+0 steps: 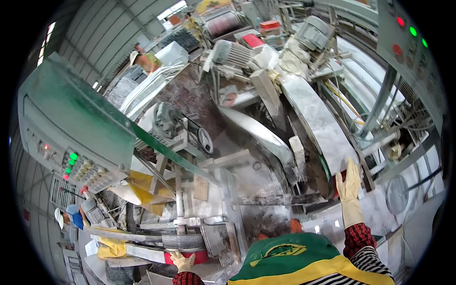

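Note:
My right hand [350,191], in a cream glove, reaches forward at the near end of a long pale grey slab-like strip [318,121]. Its fingers are stretched out and look to lie on the strip's surface. A bit of red shows at the strip's end beside the glove. Low in the view, my left hand [183,261], also gloved, has its fingers spread at a red curved part [201,256]. This red part adjoins a grey roller [184,241] and a narrow pale strip [145,253]. Neither hand shows anything held; whether the left fingertips press on the red part I cannot tell.
A green control cabinet [76,118] with lit buttons stands at left, another panel [413,42] at upper right. Motors [232,53], a handwheel [204,140] and a curved metal guard [261,133] fill the middle. Two people [146,61] work farther off at left.

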{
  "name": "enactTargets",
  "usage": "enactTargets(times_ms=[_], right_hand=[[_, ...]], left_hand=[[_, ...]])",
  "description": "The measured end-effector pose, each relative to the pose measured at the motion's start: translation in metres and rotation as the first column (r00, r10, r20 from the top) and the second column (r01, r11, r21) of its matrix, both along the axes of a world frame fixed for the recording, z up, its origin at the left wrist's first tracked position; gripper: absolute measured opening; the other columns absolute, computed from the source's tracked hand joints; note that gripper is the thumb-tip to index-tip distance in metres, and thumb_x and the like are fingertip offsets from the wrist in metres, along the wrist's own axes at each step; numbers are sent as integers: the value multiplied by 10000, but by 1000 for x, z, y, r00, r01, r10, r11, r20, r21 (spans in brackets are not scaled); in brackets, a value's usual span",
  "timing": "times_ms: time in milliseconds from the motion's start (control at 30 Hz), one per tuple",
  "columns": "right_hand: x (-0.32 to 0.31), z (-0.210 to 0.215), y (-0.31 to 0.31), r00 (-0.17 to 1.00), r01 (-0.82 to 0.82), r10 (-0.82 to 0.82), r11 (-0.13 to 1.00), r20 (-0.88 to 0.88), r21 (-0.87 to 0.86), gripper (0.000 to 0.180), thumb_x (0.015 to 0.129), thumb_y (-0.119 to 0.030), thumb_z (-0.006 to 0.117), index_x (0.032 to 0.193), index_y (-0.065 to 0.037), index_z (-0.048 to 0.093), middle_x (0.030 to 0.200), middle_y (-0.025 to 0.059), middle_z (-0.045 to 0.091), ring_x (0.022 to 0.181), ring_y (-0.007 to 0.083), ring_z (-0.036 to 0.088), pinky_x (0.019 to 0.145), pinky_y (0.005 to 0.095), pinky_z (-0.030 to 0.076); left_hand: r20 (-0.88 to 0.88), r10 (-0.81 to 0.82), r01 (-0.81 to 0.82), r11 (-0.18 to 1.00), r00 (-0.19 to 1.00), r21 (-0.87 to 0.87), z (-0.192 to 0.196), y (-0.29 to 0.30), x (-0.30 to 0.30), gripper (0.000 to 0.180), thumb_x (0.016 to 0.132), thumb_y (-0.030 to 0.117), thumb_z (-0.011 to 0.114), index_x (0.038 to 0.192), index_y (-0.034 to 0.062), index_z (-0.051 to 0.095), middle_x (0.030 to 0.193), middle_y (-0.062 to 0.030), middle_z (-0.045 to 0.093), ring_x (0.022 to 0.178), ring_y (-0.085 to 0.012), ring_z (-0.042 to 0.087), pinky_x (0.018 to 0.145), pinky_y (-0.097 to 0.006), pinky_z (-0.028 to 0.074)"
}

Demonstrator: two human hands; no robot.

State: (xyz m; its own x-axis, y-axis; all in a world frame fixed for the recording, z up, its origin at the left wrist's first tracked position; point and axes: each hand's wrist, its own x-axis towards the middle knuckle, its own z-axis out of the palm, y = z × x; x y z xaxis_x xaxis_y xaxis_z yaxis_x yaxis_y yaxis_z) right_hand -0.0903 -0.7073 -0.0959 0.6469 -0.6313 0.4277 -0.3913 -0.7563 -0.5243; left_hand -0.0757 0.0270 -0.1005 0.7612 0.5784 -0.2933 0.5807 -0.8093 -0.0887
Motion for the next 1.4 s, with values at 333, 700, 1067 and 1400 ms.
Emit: enactTargets(times_ms=[333,700,1067,1400], right_hand=[[45,-28,-6,897,-126,38,977,-440,-173,775,886,-312,628,1515,-17,284,1549,252,313,1432,449,272,1206,536,186],[53,6,2,889,-113,82,993,-451,-42,862,776,-359,761,1466,-10,382,1527,260,349,1437,427,278,1209,501,186],[5,24,139,845,-533,534,839,20,112,446,732,-22,664,1173,-14,597,1060,248,625,1034,438,589,921,472,486],[-17,-104,122,176,-292,493,852,-852,433,535,867,-453,577,1347,-217,595,1218,179,670,1142,364,628,985,470,481]], left_hand=[[52,34,-35,999,998,6,-6,-18,-7,1175,666,535,843,1566,73,246,1640,-244,99,1508,-435,112,1228,-488,167],[366,-8,-28,995,931,93,2,-53,-9,903,744,402,815,1454,17,412,1526,-283,342,1419,-430,310,1159,-514,291],[554,117,-295,924,824,245,41,27,12,769,846,553,690,1391,50,488,1430,-238,466,1289,-418,442,1023,-506,430],[706,234,-346,938,668,16,-25,85,29,791,810,331,752,1424,-23,400,1437,-319,372,1177,-501,482,1015,-518,419]])
